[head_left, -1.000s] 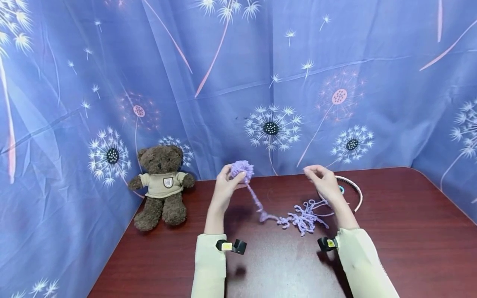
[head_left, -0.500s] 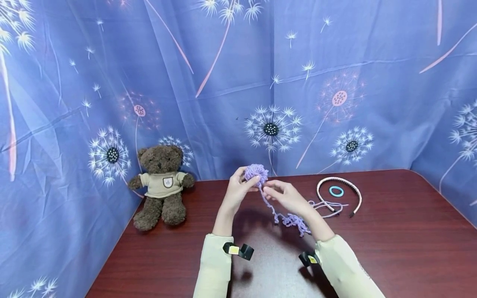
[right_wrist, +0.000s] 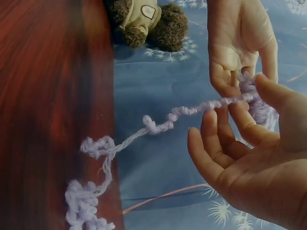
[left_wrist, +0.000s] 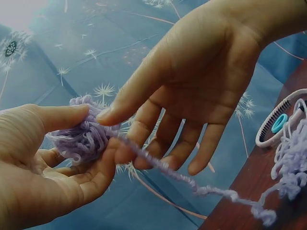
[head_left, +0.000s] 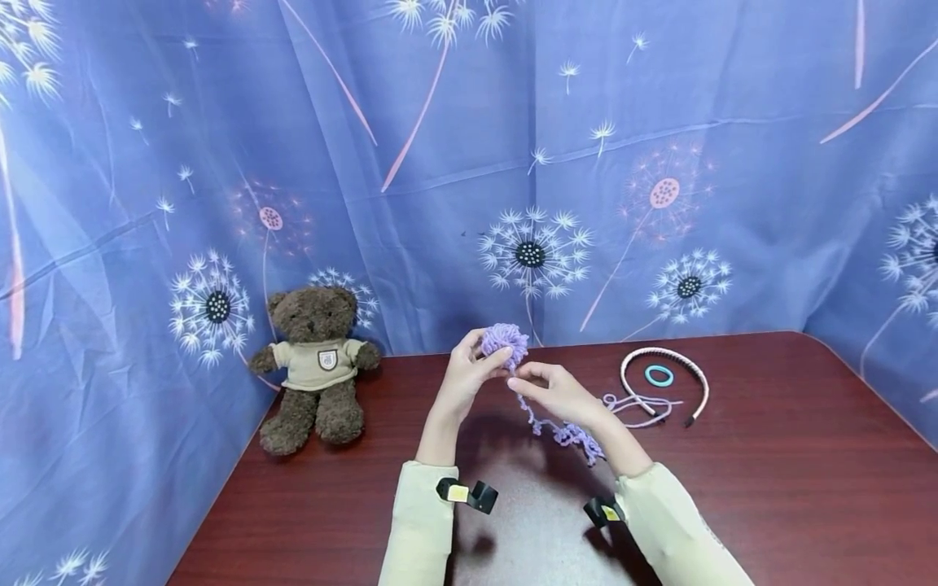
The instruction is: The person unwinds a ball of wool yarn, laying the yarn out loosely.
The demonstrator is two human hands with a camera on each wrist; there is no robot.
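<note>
My left hand (head_left: 463, 376) holds a small bundle of wound purple yarn (head_left: 506, 342) above the table, thumb on its near side. My right hand (head_left: 560, 395) is right beside it, thumb and index finger pinching the yarn where it leaves the bundle. From there a crinkled yarn strand (left_wrist: 184, 178) slopes down to a tangled heap of the same yarn (head_left: 577, 439) on the table. In the left wrist view the right hand's other fingers (left_wrist: 180, 143) are spread loosely. The right wrist view shows the yarn bundle (right_wrist: 261, 108) partly hidden behind the right thumb.
A brown teddy bear (head_left: 315, 366) in a beige shirt sits at the table's left back. To the right lie a white headband (head_left: 702, 382) and a turquoise ring (head_left: 659, 375), with a loose yarn end (head_left: 645, 413) crossing the headband. A blue dandelion-print curtain (head_left: 454, 163) hangs behind the table (head_left: 791, 480).
The right hand has swung in from the right to meet the left hand at the yarn. The left hand has shifted right and slightly lower with the bundle. The headband is now uncovered.
</note>
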